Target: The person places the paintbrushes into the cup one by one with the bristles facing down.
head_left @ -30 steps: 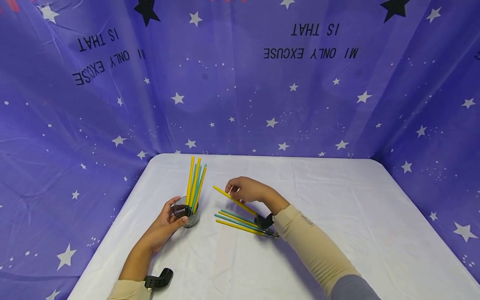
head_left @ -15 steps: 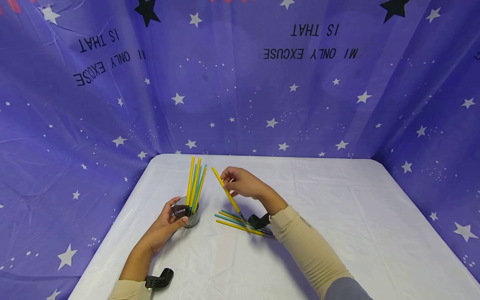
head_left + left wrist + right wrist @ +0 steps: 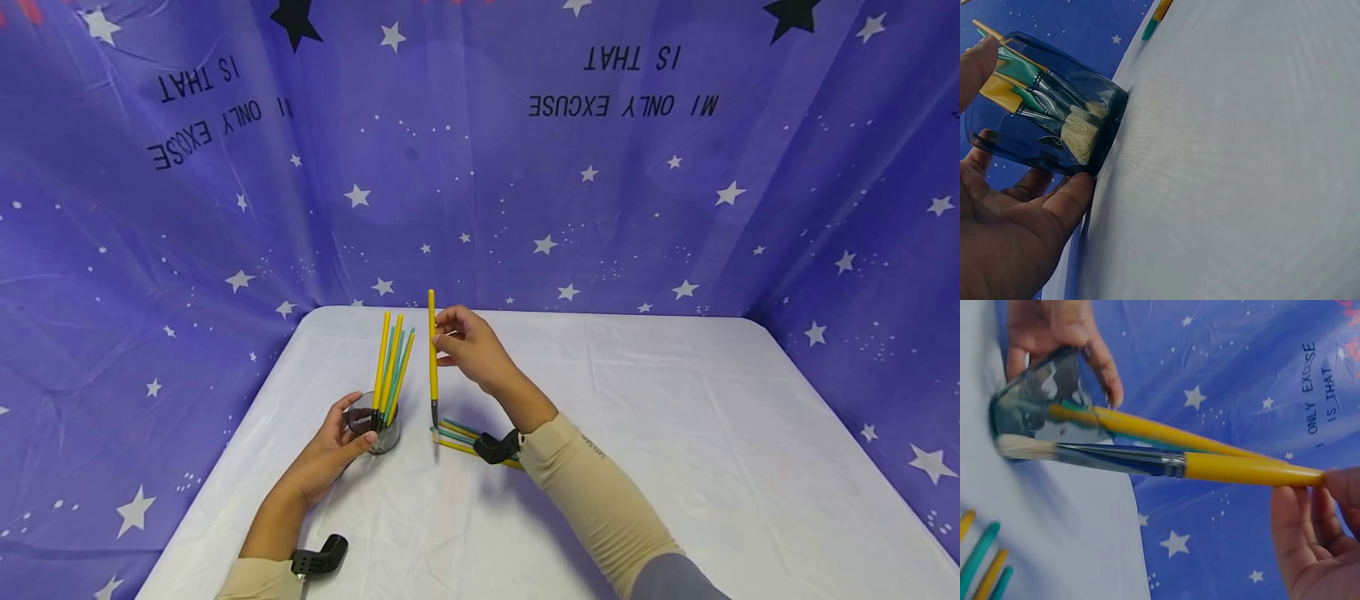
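Note:
My left hand [image 3: 330,454] grips a clear glass [image 3: 1047,150] on the table, thumb on one side and fingers round the other. Several yellow and teal paintbrushes [image 3: 388,367] stand in the glass, bristles down, as the left wrist view shows. Between thumb and fingers, my right hand [image 3: 474,346] pinches a yellow paintbrush [image 3: 1241,469] by its handle. That brush hangs upright just right of the glass, pale bristles pointing down. Below the right hand, several loose paintbrushes [image 3: 457,433] lie on the table, partly hidden by the right wrist's camera.
A white cloth covers the table [image 3: 675,433]. Purple star-printed curtain [image 3: 480,167] hangs behind it and along both sides. Black cameras [image 3: 321,556] are strapped to both wrists.
The right hand has moved left and up toward the glass, turning its yellow paintbrush from slanted to upright, bristles down. The left hand and glass have stayed put.

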A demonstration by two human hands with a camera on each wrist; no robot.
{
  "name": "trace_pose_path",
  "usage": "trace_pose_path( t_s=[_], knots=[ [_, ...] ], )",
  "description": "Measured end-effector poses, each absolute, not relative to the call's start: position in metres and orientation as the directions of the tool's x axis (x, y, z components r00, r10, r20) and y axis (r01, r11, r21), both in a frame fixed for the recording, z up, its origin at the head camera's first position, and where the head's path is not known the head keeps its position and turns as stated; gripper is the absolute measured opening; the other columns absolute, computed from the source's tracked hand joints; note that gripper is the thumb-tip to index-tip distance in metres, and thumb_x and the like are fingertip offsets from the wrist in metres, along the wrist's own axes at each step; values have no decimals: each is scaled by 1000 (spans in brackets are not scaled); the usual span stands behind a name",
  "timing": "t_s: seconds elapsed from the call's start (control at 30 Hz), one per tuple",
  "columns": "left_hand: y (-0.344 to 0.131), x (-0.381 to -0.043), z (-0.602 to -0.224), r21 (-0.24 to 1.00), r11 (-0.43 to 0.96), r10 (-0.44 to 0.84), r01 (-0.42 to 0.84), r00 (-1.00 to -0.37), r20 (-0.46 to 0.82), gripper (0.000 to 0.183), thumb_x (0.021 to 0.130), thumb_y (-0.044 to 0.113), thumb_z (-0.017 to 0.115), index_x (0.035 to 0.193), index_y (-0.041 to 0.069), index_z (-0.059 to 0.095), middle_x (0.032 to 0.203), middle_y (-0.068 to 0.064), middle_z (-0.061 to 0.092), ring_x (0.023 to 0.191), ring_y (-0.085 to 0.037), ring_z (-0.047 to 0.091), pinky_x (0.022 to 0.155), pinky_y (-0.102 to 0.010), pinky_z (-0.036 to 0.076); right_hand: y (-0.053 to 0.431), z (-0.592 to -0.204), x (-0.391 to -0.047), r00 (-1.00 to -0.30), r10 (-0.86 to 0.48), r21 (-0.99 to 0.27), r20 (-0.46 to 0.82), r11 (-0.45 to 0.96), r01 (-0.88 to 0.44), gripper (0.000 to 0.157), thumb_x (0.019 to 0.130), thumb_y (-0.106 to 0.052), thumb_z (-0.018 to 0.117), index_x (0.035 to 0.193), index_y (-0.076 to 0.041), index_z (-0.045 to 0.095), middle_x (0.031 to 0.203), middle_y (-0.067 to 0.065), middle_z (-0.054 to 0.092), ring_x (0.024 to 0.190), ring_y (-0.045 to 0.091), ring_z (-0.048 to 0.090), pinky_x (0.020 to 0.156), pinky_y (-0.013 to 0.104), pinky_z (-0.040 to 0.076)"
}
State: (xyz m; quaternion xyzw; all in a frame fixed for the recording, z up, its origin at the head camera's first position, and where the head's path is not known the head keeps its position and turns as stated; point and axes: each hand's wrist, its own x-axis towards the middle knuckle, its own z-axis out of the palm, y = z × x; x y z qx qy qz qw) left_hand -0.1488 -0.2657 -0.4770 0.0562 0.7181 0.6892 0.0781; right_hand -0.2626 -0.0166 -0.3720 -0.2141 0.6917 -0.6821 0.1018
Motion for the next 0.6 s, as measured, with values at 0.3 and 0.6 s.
trace_pose_path(
  t_s=[0.3,0.6],
  knots=[
    [-265,-149,-477,999,39,185,-35,-982,-42,77,98,5,60,154,9,7,146,-26,29,118,-7,49,91,-21,45,-29,-366,-258,-908,-302,-948,290,-223,-228,19,98,5,55,116,0,50,102,10,56,88,17,62,75,36,57],
    [-265,-149,-476,997,48,179,-54,-982,-61,77,98,5,61,154,11,8,147,-25,30,120,-12,48,91,-22,45,-45,-377,-250,-915,-241,-917,323,-318,-240,19,97,6,56,113,0,48,100,8,54,89,16,61,75,34,57]
  ],
)
